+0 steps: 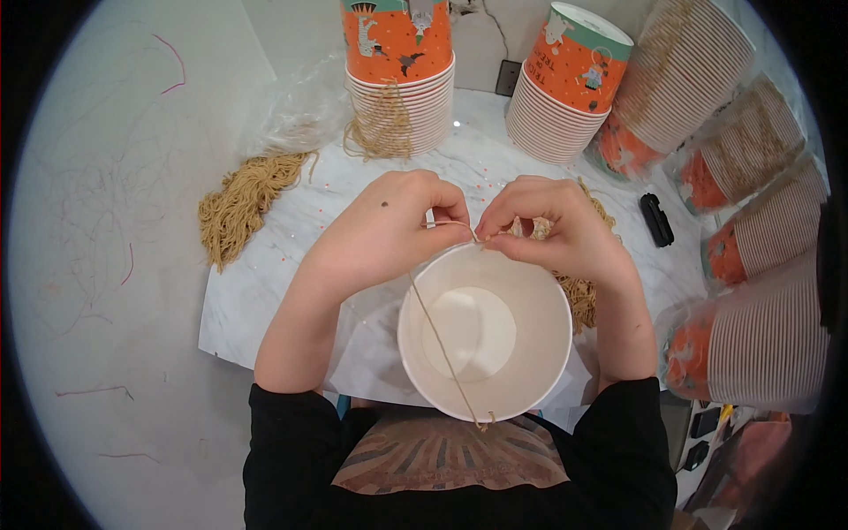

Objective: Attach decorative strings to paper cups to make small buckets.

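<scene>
White paper makes up the open bucket (484, 343) held just below both sets of fingers, its mouth facing up and its printed outer wall resting toward the person's lap. A length of tan twine (444, 349) runs across the mouth from a knot at the near rim up to the far rim, where the two hands meet. The left hand (389, 231) has its fingers pinched shut on the twine's upper end, and the right hand (552, 231) pinches the same end right beside them at the rim, the fingertips of both hands nearly touching. The step in hand looks like fixing the second end of a string handle to the far rim; the next move probably calls for a fine, steady pinch to thread or knot that end without pulling the near knot loose. Behind the right fingers a heap of cut twine pieces (579, 287) lies on the marble tabletop (291, 274), and another bundle (240, 205) lies well to the left of the left fingers. Farther off stand two nested stacks of orange-and-teal buckets (399, 75) with small cartoon figures, one draped with twine, and to the right several sleeved stacks (760, 230) lie on their sides in clear wrap.
</scene>
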{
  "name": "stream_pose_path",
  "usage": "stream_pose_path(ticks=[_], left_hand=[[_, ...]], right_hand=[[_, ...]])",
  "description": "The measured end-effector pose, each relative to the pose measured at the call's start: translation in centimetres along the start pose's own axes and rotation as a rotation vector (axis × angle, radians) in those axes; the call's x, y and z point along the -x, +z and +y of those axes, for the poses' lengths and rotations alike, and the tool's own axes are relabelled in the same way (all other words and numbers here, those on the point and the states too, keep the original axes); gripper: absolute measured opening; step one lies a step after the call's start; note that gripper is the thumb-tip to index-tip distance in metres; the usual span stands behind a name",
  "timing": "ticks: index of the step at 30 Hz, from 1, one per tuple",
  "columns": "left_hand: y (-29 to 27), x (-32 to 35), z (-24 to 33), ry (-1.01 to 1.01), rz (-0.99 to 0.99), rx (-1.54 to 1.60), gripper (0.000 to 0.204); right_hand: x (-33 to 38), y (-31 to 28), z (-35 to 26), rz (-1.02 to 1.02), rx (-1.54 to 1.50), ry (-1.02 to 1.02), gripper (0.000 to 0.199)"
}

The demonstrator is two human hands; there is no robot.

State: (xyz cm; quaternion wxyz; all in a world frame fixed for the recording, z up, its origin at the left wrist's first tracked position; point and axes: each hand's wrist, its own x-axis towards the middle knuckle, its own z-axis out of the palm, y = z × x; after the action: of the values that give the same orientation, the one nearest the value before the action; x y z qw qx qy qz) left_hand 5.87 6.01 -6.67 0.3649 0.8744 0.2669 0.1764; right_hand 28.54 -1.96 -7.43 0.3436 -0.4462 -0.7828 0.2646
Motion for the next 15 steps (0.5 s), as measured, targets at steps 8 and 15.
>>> stream_pose_path(ticks=[8,15], left_hand=[[0.2,-0.1,0.1,-0.002,-0.013,0.025,0.016],[-0.3,0.3,0.8,-0.061,0.006,0.074,0.015]], right_hand=[[0.1,0.4,0.2,0.024,-0.289,0.267,0.008],[-0.1,1.4,0.3,0.134,-0.254,0.398,0.011]])
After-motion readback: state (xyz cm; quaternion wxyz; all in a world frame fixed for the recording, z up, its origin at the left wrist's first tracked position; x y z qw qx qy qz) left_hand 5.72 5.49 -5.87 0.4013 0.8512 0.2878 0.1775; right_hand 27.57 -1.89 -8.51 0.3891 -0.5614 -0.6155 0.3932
